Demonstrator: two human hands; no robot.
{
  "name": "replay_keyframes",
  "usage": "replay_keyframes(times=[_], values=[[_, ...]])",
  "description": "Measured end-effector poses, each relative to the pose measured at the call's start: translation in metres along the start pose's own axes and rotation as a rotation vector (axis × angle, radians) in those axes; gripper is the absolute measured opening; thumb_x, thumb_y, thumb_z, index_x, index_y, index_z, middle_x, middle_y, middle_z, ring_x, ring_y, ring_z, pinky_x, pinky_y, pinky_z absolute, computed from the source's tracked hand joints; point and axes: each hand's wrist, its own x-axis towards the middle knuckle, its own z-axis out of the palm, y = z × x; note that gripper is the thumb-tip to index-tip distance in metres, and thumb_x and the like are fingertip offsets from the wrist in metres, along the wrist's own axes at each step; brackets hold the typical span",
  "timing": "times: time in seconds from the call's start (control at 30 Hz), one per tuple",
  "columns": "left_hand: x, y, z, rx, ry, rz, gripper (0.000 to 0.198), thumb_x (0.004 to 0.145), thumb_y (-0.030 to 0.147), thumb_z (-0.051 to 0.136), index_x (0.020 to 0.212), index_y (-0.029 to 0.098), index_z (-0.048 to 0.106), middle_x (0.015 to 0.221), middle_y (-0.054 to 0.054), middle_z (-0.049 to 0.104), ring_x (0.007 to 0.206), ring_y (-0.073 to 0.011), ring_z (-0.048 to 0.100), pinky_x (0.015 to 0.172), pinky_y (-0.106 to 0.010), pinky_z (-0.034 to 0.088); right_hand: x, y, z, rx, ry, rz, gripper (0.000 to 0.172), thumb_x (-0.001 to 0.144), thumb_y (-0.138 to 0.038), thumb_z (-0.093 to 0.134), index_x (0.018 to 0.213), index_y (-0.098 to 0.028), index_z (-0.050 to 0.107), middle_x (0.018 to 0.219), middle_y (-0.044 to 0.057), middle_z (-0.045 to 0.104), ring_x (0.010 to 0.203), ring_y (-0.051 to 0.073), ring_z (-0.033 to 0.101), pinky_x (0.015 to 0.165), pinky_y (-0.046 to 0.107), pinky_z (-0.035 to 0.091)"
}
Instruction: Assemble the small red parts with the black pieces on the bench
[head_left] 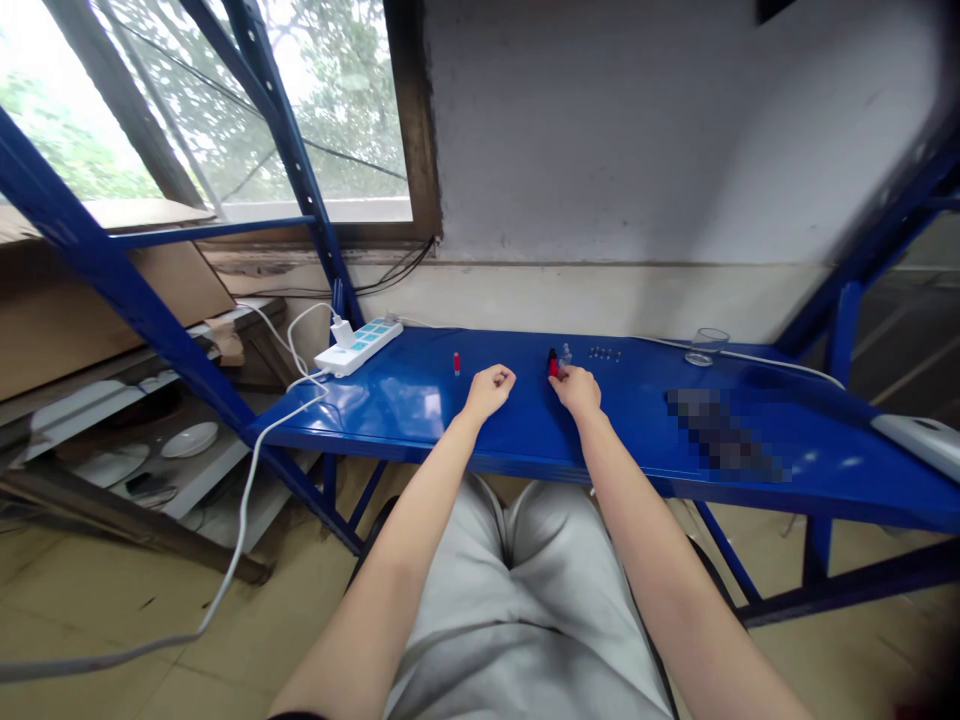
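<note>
My left hand (490, 392) is curled above the blue table, thumb and fingertips together. Whether something small is inside it I cannot make out. To its left a small red cylinder with a pale band (457, 364) stands upright. My right hand (579, 390) has its fingertips closed at a small red-and-black piece (553, 366); the fingers hide part of it. Just behind that hand are small clear bits (566, 353). Further right, several tiny metallic pieces (604, 354) are set out in a row.
The blue metal table (405, 400) carries a white power strip (360, 345) with a plugged-in charger at left. A clear glass (706, 346) is at the back right, with a blurred dark object (724, 435) before it. A white cable (247, 500) hangs off the left end.
</note>
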Motion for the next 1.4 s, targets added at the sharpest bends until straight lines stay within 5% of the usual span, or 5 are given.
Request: replay_keyframes(times=[0.57, 0.8, 0.97, 1.13, 1.4], values=[[-0.001, 0.001, -0.001, -0.038, 0.014, 0.006, 0.015, 0.077, 0.028, 0.05, 0.074, 0.017, 0.059, 0.05, 0.004, 0.048, 0.048, -0.0084, 0.044, 0.051, -0.02, 0.034, -0.001, 0.005, -0.005, 0.014, -0.046, 0.074, 0.019, 0.079, -0.027, 0.053, 0.093, -0.019, 0.062, 0.095, 0.01, 0.066, 0.09, 0.022, 0.06, 0.069, 0.03, 0.044], [-0.001, 0.008, -0.008, -0.21, 0.475, -0.006, 0.04, 0.078, 0.023, 0.052, 0.116, 0.022, 0.042, 0.087, 0.0, 0.055, 0.054, -0.005, 0.046, 0.057, -0.018, 0.039, -0.003, 0.003, -0.009, -0.036, -0.014, 0.135, 0.021, 0.079, -0.032, 0.053, 0.09, -0.019, 0.066, 0.096, 0.011, 0.066, 0.095, 0.026, 0.06, 0.079, 0.036, 0.041], [0.005, 0.005, -0.017, -0.408, 0.74, -0.218, 0.052, 0.082, 0.023, 0.045, 0.128, 0.028, 0.022, 0.126, -0.009, 0.04, 0.056, -0.0031, 0.052, 0.052, -0.018, 0.042, 0.0, 0.002, -0.008, -0.068, 0.005, 0.14, 0.023, 0.079, -0.036, 0.053, 0.082, -0.018, 0.068, 0.083, 0.011, 0.067, 0.089, 0.025, 0.061, 0.078, 0.036, 0.041], [0.01, 0.003, -0.021, -0.639, 0.671, -0.456, 0.055, 0.088, 0.039, 0.032, 0.135, 0.03, 0.004, 0.142, -0.017, 0.022, 0.06, -0.0101, 0.061, 0.033, -0.019, 0.036, 0.0, 0.002, -0.007, -0.085, 0.02, 0.136, 0.022, 0.078, -0.035, 0.054, 0.081, -0.019, 0.068, 0.079, 0.01, 0.067, 0.088, 0.026, 0.061, 0.081, 0.039, 0.038], [0.015, -0.008, -0.022, -0.777, 0.574, -0.541, 0.064, 0.085, 0.061, 0.02, 0.138, 0.033, -0.001, 0.145, -0.013, 0.019, 0.092, -0.0188, 0.062, 0.051, -0.023, 0.052, -0.001, 0.001, -0.007, -0.068, 0.023, 0.133, 0.023, 0.078, -0.035, 0.054, 0.082, -0.019, 0.069, 0.08, 0.011, 0.067, 0.09, 0.026, 0.06, 0.081, 0.039, 0.037]])
